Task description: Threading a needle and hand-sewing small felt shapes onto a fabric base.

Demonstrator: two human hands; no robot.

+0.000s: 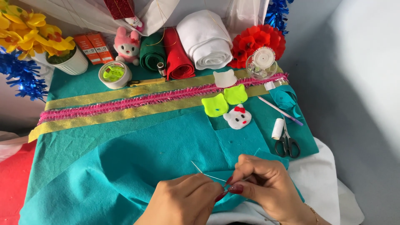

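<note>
Pinching together at bottom center of frame, both hands are working a thin needle. Right hand is closing thumb & forefinger on the needle's near end; left hand is curling its fingertips shut right against it, touching the right's fingertips, tho can't tell if the left is actually gripping the needle. Needle is pointing up-left, tip sitting over the teal felt, which is lying folded across lower half of frame under both hands.

Just above the hands, center-right, two lime felt cat faces are lying side by side w/ a white felt cat face just below them. At right, black scissors are lying beside a white thread spool; a pink pencil is angling above. A pink-and-gold ribbon band is running across mid frame. Along the top: tape roll, green, red & white felt rolls, pin wheel box.
</note>
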